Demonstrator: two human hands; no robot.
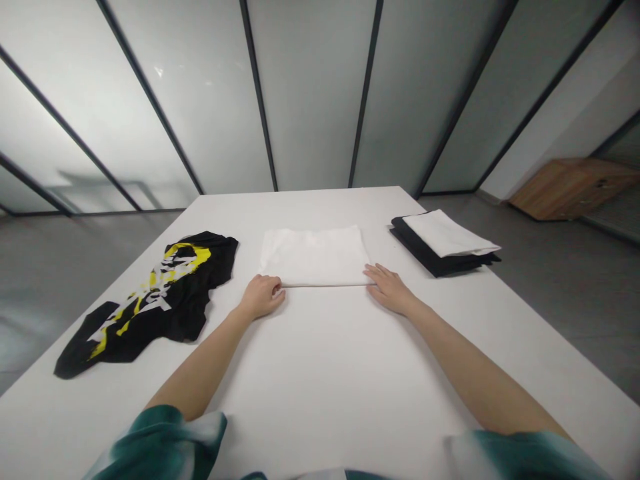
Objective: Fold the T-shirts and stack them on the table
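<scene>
A folded white cloth (315,257) lies flat as a neat rectangle in the middle of the table, its long near edge towards me. At its near left corner, my left hand (262,295) is closed, with fingers and thumb curled together on the edge. My right hand (389,288) rests by the near right corner, fingers stretched out and the tips touching the cloth. Whether the cloth is a shirt or something else, the folds do not show.
On the left of the white table (320,373) lies a loosely spread black garment (170,300) with a yellow and white print. A stack of folded black cloth (425,257) topped by folded white cloth (450,235) sits at the right edge. Beyond stand frosted panels (310,93) and a wooden cabinet (565,190).
</scene>
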